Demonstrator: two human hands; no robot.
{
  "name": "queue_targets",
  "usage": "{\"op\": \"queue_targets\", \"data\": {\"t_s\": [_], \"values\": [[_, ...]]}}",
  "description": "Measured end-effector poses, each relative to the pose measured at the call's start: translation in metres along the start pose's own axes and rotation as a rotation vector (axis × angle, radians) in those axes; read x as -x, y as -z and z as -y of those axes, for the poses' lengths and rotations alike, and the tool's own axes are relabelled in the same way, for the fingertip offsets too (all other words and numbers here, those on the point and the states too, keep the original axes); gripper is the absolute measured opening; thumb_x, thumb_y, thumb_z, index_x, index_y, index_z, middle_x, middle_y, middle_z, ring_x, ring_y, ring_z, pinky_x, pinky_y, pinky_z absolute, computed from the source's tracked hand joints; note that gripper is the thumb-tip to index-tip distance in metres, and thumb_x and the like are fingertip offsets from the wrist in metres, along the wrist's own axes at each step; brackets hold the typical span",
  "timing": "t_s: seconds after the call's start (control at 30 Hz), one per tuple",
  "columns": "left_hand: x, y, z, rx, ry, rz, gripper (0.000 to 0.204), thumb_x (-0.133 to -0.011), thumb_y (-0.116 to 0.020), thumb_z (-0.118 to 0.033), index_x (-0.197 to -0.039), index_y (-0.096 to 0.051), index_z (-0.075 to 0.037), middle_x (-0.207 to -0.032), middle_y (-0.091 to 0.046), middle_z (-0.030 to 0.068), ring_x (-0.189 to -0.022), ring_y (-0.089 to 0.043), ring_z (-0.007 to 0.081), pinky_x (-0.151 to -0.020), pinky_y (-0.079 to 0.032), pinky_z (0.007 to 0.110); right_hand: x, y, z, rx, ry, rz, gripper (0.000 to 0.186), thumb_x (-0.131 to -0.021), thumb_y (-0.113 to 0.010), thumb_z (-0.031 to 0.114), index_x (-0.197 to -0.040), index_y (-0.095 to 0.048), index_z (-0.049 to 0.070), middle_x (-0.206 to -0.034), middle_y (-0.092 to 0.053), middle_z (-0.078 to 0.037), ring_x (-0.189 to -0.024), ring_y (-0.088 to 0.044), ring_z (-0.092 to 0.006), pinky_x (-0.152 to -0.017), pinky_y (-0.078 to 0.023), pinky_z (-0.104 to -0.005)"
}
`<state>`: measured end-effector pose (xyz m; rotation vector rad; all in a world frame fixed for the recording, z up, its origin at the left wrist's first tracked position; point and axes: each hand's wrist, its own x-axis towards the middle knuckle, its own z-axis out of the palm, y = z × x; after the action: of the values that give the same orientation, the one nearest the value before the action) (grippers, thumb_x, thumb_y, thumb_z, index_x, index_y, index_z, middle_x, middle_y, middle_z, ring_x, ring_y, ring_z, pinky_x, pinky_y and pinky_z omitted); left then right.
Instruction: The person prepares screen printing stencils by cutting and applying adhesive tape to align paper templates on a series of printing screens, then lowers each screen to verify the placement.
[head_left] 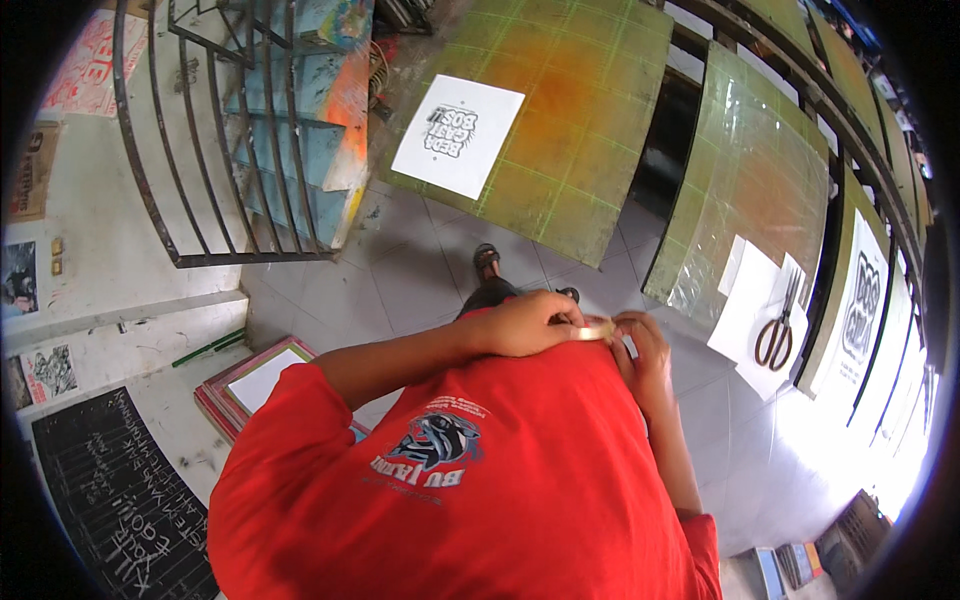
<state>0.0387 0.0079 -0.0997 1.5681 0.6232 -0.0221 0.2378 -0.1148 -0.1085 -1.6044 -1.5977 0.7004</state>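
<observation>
Close in front of my red shirt, both hands meet around a pale, cream-coloured roll of tape [594, 329]. My left hand [535, 325] is closed on the roll's left side, with its fingers curled at the ring. At the roll's right side, my right hand [645, 348] is bent with its fingertips pressed together; whether they pinch the tape's loose end is too small to tell. To the right, scissors with brown handles [774, 343] lie on white paper pieces [742, 300] at the near end of a clear-covered panel [700, 245].
A greenish panel [590, 140] ahead carries a printed white sheet [458, 136]. More panels with printed sheets [856, 310] stand along a dark rail at right. A metal railing [190, 150] rises at left, near stacked frames [225, 395] and a blackboard [115, 490]. Grey tiles [400, 285] cover the floor.
</observation>
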Motion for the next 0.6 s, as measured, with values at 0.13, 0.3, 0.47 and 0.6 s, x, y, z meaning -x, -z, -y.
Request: {"op": "queue_targets", "data": {"t_s": [0.13,0.3,0.47,0.6], "values": [[0.019,0.009,0.002,0.255,-0.024,-0.11,0.02,-0.091,-0.058,-0.01,-0.104,-0.061,0.004,-0.096,-0.065,0.0068,-0.088,-0.059,0.0099,-0.08,-0.048,0.026,-0.011,-0.024,0.006,-0.164,-0.107,-0.165,0.022,-0.075,-0.071,0.002,-0.094,-0.06,0.002,-0.096,-0.065,-0.013,-0.089,-0.062,-0.032,-0.077,-0.05,-0.0379],[0.046,0.037,0.007,0.228,0.007,-0.166,0.02,-0.091,-0.058,-0.012,-0.104,-0.064,0.003,-0.086,-0.065,0.0031,-0.077,-0.057,0.0065,-0.071,-0.047,0.023,-0.047,-0.048,0.045,-0.053,0.04,-0.149,0.025,-0.075,-0.07,0.001,-0.098,-0.063,0.003,-0.097,-0.065,-0.012,-0.089,-0.062,-0.0308,-0.077,-0.051,-0.0374],[0.084,0.071,0.022,0.273,0.025,-0.159,0.017,-0.092,-0.059,-0.01,-0.102,-0.062,0.003,-0.087,-0.062,-0.0005,-0.077,-0.054,0.0045,-0.071,-0.046,0.023,-0.064,-0.089,0.074,0.012,0.125,-0.119,0.024,-0.074,-0.07,0.0,-0.098,-0.063,0.003,-0.099,-0.065,-0.012,-0.09,-0.063,-0.0301,-0.078,-0.051,-0.0381],[0.116,0.098,0.033,0.225,0.002,-0.141,0.012,-0.09,-0.061,-0.009,-0.096,-0.062,0.002,-0.084,-0.06,-0.001,-0.076,-0.053,0.004,-0.07,-0.045,0.022,-0.07,-0.126,0.103,0.021,0.064,-0.139,0.029,-0.073,-0.07,0.0,-0.101,-0.062,0.003,-0.104,-0.063,-0.013,-0.093,-0.062,-0.0308,-0.08,-0.051,-0.0384]]}}
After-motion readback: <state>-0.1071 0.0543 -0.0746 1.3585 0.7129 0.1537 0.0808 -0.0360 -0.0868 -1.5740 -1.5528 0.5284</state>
